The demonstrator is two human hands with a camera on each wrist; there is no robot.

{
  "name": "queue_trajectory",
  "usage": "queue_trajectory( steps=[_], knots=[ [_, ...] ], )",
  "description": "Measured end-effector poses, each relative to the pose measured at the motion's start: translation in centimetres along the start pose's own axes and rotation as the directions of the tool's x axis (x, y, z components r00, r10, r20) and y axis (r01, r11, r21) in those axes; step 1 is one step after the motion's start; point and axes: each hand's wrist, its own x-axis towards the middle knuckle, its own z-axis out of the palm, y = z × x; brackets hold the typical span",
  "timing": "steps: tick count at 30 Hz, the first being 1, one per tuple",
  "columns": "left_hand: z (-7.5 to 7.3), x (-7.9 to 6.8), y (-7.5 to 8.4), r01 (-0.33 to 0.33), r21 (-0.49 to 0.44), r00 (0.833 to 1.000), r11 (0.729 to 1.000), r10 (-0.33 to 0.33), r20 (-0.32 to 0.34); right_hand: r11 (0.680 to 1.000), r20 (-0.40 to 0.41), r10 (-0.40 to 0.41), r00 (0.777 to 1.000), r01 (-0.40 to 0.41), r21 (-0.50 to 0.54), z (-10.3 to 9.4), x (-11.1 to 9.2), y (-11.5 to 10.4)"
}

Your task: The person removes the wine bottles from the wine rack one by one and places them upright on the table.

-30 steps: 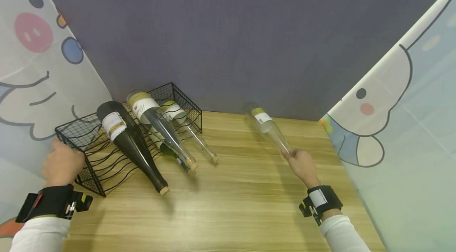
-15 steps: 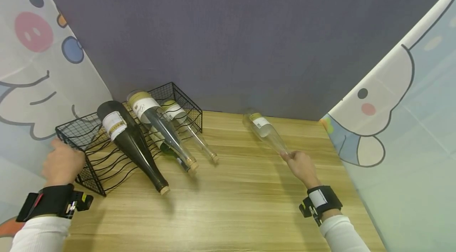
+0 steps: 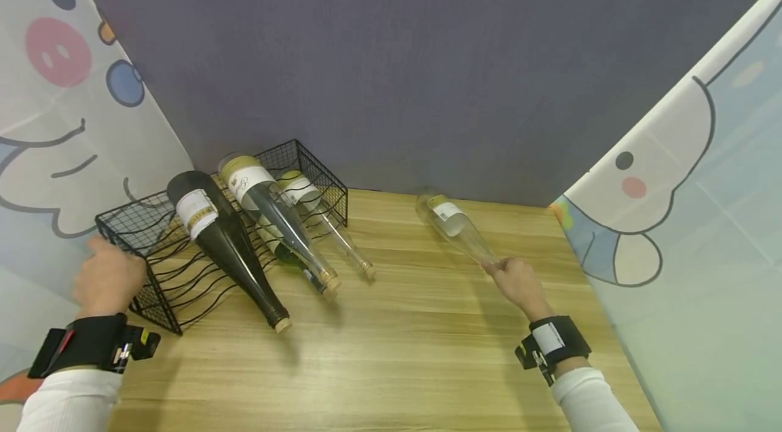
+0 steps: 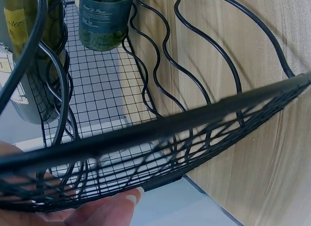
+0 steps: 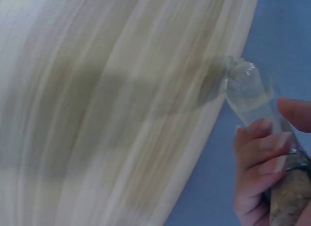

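Bottle (image 3: 455, 227) tipped lower, rack (image 3: 326, 189) unmoved

Clear glass, right of centre: base dipped and swung slightly left over the last second. Can't tell from here if it touches the tabletop (image 3: 397, 350). Means it remains outside the rack. Right hand (image 3: 518, 286) curled round its neck. Left hand (image 3: 106, 277), lower left, grips the rack's end. Rack holds four corked: dark bottle (image 3: 222, 238), big clear bottle (image 3: 271, 204), slim clear bottle (image 3: 318, 208), green bottle (image 3: 280, 248) beneath.

- A wide lane crosses the worktop (image 3: 403, 350) between wire rack (image 3: 321, 165) and clear bottle (image 3: 459, 230).
- Corked bottle necks (image 3: 263, 297) jut over the lane's left edge.
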Motion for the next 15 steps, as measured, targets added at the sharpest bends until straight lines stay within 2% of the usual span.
queue_trajectory(
  steps=[4, 8, 15],
  knots=[
    [-0.1, 0.1, 0.0, 0.004, -0.009, 1.0, 1.0, -0.004, 0.005, 0.998, 0.074, -0.024, 0.997, 0.02, 0.052, -0.6, -0.1, -0.5],
    [-0.2, 0.1, 0.1, 0.01, -0.003, 1.0, 1.0, -0.01, 0.003, 0.989, 0.161, -0.067, 0.985, 0.044, 0.142, -1.2, -0.3, -1.3],
    [-0.1, 0.0, 0.1, 0.001, 0.011, 1.0, 1.0, -0.001, -0.002, 0.983, 0.231, -0.114, 0.966, 0.077, 0.164, -2.0, -1.0, -2.1]
  ],
)
